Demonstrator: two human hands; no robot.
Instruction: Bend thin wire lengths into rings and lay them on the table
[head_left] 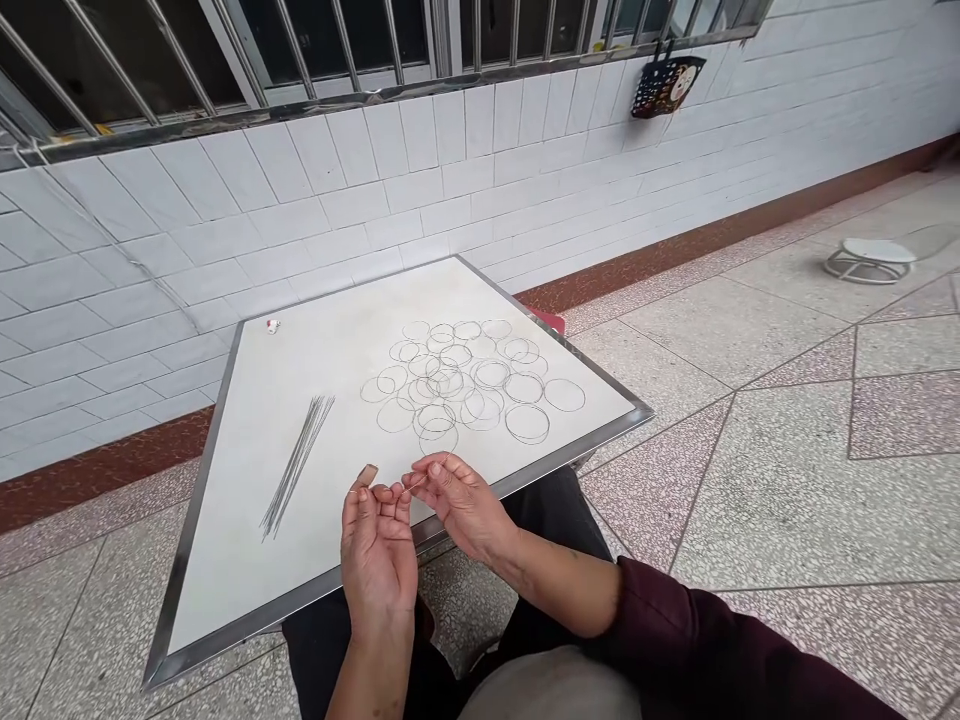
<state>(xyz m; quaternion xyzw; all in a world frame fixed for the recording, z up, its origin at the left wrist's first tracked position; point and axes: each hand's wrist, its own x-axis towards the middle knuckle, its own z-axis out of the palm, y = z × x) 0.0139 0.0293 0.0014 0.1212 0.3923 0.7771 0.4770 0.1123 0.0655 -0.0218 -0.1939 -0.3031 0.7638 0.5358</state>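
Near the table's front edge, my left hand [381,545] is palm up, its thumb and fingers pinched on a thin wire [410,487]. A tan wrap [367,475] covers one of its fingertips. My right hand [461,505] pinches the same wire just to the right, with thumb and forefinger together. Most of the wire is too fine or too hidden to follow. Beyond my hands, many thin wire rings [526,423] lie overlapping on the white table [225,560]. To the left rests a loose bundle of straight wires [298,465].
The table has a metal edge [187,540] and stands against a white tiled wall [300,220]. A small white and red item [273,326] lies at its far left corner. A bag [664,85] hangs from the window bars, and a low white stool [874,258] stands on the floor.
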